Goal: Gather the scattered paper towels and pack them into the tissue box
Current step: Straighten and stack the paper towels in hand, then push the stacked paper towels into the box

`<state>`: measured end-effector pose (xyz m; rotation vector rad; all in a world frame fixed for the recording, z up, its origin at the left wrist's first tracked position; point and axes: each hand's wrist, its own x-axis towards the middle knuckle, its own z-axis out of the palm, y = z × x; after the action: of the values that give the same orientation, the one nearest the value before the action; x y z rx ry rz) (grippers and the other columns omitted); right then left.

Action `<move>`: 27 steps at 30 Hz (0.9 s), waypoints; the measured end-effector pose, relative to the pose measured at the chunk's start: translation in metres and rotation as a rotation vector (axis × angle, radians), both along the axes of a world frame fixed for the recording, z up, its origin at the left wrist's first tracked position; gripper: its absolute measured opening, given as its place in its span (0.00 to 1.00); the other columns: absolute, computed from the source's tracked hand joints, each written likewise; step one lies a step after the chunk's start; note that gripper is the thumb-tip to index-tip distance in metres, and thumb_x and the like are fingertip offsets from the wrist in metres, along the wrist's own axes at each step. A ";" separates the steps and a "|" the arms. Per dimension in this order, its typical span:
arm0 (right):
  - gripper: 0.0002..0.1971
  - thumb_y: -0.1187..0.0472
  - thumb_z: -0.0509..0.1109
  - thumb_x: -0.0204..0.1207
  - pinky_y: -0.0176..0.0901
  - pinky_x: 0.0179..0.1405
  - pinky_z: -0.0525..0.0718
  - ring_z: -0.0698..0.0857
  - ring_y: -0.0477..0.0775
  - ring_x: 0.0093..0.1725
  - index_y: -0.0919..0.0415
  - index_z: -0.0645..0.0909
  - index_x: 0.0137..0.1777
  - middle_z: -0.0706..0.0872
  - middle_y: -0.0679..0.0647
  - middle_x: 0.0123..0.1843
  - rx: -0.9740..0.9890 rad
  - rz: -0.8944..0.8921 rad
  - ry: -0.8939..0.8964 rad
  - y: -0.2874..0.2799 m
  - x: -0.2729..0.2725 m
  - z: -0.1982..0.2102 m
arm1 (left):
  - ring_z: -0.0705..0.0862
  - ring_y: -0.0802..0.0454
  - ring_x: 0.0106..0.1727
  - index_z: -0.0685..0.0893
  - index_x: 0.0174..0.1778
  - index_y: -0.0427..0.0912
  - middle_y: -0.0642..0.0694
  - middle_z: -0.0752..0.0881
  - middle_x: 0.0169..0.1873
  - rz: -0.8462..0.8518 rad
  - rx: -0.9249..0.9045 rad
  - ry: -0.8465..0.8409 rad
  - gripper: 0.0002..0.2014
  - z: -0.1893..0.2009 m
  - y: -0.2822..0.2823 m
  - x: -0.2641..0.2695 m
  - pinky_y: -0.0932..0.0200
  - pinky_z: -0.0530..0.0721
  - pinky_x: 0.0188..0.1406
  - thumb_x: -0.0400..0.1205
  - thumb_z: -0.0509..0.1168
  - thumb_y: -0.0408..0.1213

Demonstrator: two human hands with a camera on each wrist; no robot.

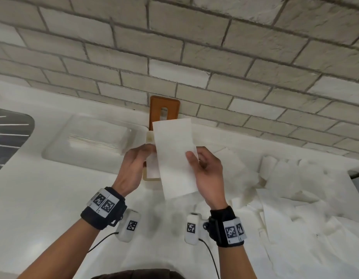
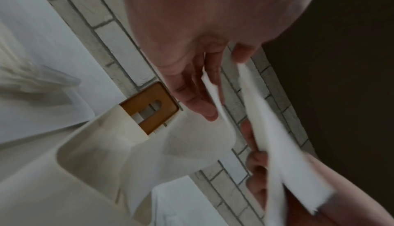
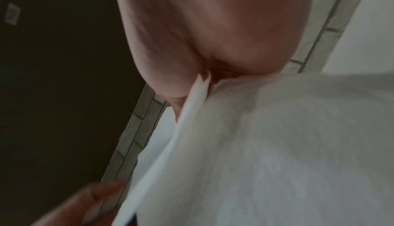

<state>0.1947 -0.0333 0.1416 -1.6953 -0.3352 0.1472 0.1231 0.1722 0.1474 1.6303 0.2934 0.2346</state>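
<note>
I hold a folded white paper towel (image 1: 175,158) upright with both hands over the counter. My left hand (image 1: 139,162) pinches its left edge; in the left wrist view the towel (image 2: 275,133) runs between the thumb and fingers (image 2: 192,98). My right hand (image 1: 204,168) grips the right edge with its thumb on the front. The towel (image 3: 266,153) fills the right wrist view. Just behind and below it stands the cream tissue box (image 1: 150,137), open, with white paper inside (image 2: 192,138). Its brown wooden lid (image 1: 164,106) leans on the brick wall.
Several loose paper towels (image 1: 295,190) lie scattered over the white counter (image 1: 43,198) on the right. A clear plastic tray (image 1: 90,137) sits left of the box. A dark surface with white lines (image 1: 11,133) is at the far left.
</note>
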 end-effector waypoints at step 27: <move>0.12 0.59 0.71 0.90 0.40 0.66 0.90 0.91 0.55 0.65 0.56 0.87 0.70 0.87 0.54 0.72 -0.386 -0.049 0.264 0.097 0.016 -0.084 | 0.80 0.42 0.36 0.83 0.43 0.40 0.45 0.85 0.36 0.448 0.679 -0.120 0.18 0.038 0.118 0.035 0.60 0.74 0.32 0.94 0.63 0.47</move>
<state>0.2104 0.0635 0.0580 -2.0334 -0.0678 0.4164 0.1585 0.2905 0.1858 2.1896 0.5245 0.8419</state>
